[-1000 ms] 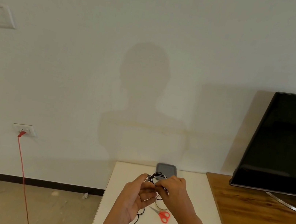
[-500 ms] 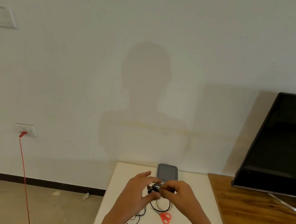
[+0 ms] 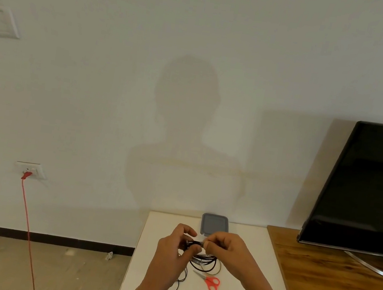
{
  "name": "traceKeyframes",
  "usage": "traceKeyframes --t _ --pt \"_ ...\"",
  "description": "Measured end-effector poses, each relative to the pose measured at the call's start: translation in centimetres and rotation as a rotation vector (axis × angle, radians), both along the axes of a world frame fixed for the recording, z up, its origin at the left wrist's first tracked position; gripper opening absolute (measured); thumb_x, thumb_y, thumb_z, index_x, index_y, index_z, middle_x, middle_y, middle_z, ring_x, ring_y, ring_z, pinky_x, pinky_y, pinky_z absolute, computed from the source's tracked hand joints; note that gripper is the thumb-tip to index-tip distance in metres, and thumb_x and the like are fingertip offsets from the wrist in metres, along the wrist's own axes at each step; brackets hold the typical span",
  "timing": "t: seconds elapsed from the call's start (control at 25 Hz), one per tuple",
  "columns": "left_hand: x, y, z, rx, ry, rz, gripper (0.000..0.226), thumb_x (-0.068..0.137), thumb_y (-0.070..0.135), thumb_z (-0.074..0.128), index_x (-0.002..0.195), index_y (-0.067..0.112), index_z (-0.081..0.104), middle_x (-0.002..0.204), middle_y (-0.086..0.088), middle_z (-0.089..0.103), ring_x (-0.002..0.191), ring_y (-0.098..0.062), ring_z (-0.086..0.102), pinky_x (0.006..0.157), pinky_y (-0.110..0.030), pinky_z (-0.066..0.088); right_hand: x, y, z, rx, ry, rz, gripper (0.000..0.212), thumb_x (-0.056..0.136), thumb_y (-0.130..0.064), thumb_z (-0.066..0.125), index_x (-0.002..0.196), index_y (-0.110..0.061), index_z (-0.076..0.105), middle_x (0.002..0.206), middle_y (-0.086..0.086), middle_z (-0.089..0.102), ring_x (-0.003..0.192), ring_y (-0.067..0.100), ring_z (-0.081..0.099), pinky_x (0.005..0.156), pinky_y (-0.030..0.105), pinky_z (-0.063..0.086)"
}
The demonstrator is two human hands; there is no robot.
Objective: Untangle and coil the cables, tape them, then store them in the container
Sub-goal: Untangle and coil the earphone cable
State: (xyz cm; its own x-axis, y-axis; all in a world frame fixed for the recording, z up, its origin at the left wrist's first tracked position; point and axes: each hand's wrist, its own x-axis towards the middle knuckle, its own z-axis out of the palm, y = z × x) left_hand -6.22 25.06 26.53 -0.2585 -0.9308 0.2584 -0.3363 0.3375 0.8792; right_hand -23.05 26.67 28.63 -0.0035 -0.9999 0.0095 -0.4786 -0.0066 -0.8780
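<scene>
Fingers: our left fingers (image 3: 186,230) and right fingers (image 3: 215,242) are curled in tight, and together they pinch one short stretch of black cable (image 3: 194,242). The tips of the two sets nearly meet.
Hands: our left hand (image 3: 173,250) and right hand (image 3: 231,256) are both raised a little above the table (image 3: 154,288).
Cable: several loops hang just below our fingers, gathered but uneven. One loose tail trails down past the left wrist onto the table.
Done so far: we judge the coil partly formed. Most of the length is in loops, though the tail is not wound in.
Tape: we see none on the bundle. A tan ring (image 3: 217,269) peeks out under the right fingers, and we cannot tell whether it is the roll.
Scissors (image 3: 211,282): these lie flat, below the loops and nearer to us than our fingers.
Container (image 3: 214,225): it is grey and sits just beyond our fingertips, against the wall. Nothing shows inside it from here.
Left to do: we have to finish winding, tape the bundle and place it in the container. We judge us less than halfway.
</scene>
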Motion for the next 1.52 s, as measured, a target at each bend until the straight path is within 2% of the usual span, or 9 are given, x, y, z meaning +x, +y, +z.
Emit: traceKeyframes --t 0.12,0.2,0.44,0.6,0.72,0.96,1.08,1.28,1.52 --pt "-0.2 0.3 -0.4 -0.039 0.052 0.078 0.015 0.083 0.016 0.072 0.085 0.024 0.059 0.076 0.008 0.07 0.076 -0.009 0.068 0.068 -0.023 0.056 0.4 0.6 -0.3 -0.044 -0.065 -0.045 0.02 0.087 -0.021 0.064 0.099 -0.033 0.053 0.075 0.002 0.07 0.073 0.014 0.066 0.078 0.024 0.054" --pt "-0.4 0.4 -0.4 -0.074 0.045 0.102 0.017 0.084 0.015 0.072 0.08 0.024 0.058 0.07 0.008 0.068 0.071 -0.01 0.068 0.064 -0.02 0.054 0.9 1.2 -0.4 -0.157 -0.054 -0.077 0.025 0.088 -0.019 0.064 0.099 -0.032 0.047 0.079 0.002 0.07 0.073 0.017 0.063 0.074 0.021 0.051" --pt "-0.7 0.1 -0.1 -0.203 -0.034 0.085 0.024 0.085 0.013 0.07 0.074 0.026 0.053 0.067 0.017 0.061 0.073 -0.006 0.064 0.06 -0.01 0.047 1.1 1.6 -1.1 -0.435 0.21 -0.037 0.031 0.092 -0.016 0.056 0.099 -0.044 0.064 0.094 -0.037 0.063 0.094 0.0 0.06 0.079 0.01 0.047" --pt "-0.2 -0.5 -0.4 -0.286 -0.131 0.016 0.015 0.088 0.012 0.066 0.079 0.016 0.054 0.072 0.01 0.064 0.075 -0.009 0.063 0.065 -0.02 0.051 0.9 0.6 -1.3 -0.382 0.405 -0.001 0.023 0.093 -0.019 0.049 0.105 -0.028 0.066 0.096 -0.026 0.061 0.091 0.0 0.055 0.084 0.034 0.048" --pt "0.3 -0.9 -0.3 -0.287 -0.19 -0.073 0.019 0.09 0.016 0.062 0.08 0.025 0.049 0.077 0.012 0.064 0.076 -0.009 0.063 0.068 -0.027 0.052 1.2 0.4 0.4 -0.175 0.565 0.065 0.024 0.098 -0.013 0.042 0.11 -0.022 0.06 0.102 -0.012 0.059 0.099 0.01 0.053 0.097 0.032 0.039" --pt "0.6 -0.9 0.2 -0.186 -0.144 -0.188 0.01 0.088 0.017 0.064 0.087 0.026 0.058 0.078 0.026 0.064 0.08 -0.002 0.063 0.073 -0.012 0.047 -0.3 0.3 2.4 0.261 0.223 0.239 0.028 0.099 -0.012 0.037 0.083 -0.027 0.055 0.085 -0.006 0.052 0.079 0.01 0.046 0.077 0.023 0.041" --pt "0.6 -0.9 0.1 -0.192 -0.142 -0.198 0.005 0.089 0.018 0.062 0.092 0.022 0.06 0.081 0.022 0.064 0.083 -0.002 0.062 0.076 -0.016 0.05 -0.8 0.4 2.7 0.352 0.028 0.273 0.026 0.096 -0.015 0.043 0.077 -0.022 0.059 0.08 -0.005 0.053 0.078 0.01 0.047 0.077 0.021 0.04" --pt "0.6 -0.6 -0.2 -0.228 -0.17 -0.231 0.002 0.092 0.024 0.06 0.094 0.023 0.06 0.084 0.025 0.062 0.086 -0.003 0.062 0.077 -0.021 0.052 -1.2 0.5 1.8 0.542 -0.394 0.184 0.028 0.093 -0.01 0.041 0.075 -0.011 0.062 0.063 0.0 0.05 0.063 0.012 0.041 0.06 0.024 0.032" --pt "-0.4 0.2 -0.2 -0.1 0.018 -0.103 0.009 0.087 0.019 0.065 0.079 0.02 0.06 0.072 0.005 0.066 0.062 -0.007 0.054 0.059 -0.014 0.041 -0.9 0.1 1.0 0.344 -0.091 0.186 0.032 0.097 -0.019 0.04 0.074 -0.016 0.062 0.075 -0.002 0.058 0.076 0.011 0.051 0.082 0.025 0.046"
